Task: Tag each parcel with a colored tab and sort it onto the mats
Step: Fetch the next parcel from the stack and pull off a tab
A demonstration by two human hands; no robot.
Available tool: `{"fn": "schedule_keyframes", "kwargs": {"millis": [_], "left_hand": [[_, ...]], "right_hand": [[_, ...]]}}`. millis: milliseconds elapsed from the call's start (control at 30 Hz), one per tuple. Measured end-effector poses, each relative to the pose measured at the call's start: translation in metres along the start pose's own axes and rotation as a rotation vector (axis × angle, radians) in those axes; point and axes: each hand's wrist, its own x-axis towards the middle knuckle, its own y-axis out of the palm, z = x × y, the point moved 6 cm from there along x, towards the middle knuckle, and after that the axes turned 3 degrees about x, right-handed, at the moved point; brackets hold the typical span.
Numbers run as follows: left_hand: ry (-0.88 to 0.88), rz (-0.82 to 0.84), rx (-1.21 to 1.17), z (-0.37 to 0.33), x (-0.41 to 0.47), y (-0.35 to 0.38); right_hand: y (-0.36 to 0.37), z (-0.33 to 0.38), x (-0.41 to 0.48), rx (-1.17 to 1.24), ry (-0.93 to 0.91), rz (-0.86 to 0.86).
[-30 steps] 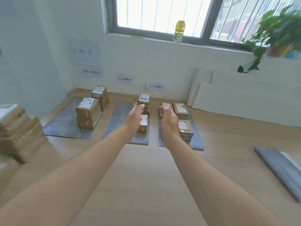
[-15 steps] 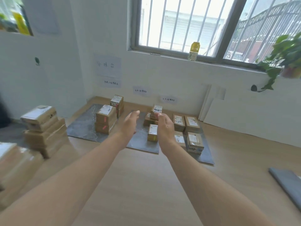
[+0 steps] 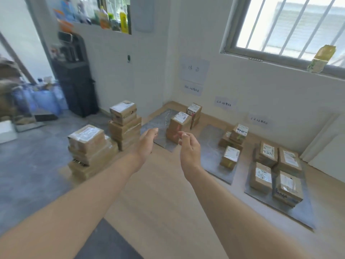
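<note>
Both arms are reaching forward over the pale wood-grain floor (image 3: 158, 202). The left hand (image 3: 146, 143) and right hand (image 3: 189, 148) are hanging empty, palms facing each other, fingers loosely spread. Boxy brown cardboard parcels with white labels are sitting on three flat grey stone-patterned mats: left mat (image 3: 158, 122), middle mat (image 3: 212, 156), right mat (image 3: 296, 212). Untagged stacks (image 3: 104, 139) are standing upright at left, wrapped in glossy tape.
</note>
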Motion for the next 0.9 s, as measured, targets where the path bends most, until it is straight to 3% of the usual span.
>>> {"fn": "schedule_keyframes", "kwargs": {"millis": [233,400,567,900], "left_hand": [[-0.018,-0.091,-0.056,0.012,0.039,-0.126],[-0.016,-0.085,-0.120,0.016,0.088,-0.213],[-0.010,-0.090,-0.034,0.037,0.137,-0.296],[-0.060,-0.159,0.018,0.100,0.187,-0.371]], "right_hand": [[0.124,0.000,0.007,0.005,0.004,0.111],[0.218,-0.016,0.021,0.003,0.050,0.105],[0.300,-0.054,0.021,0.001,0.146,0.077],[0.376,-0.124,0.025,-0.075,0.312,0.089]]}}
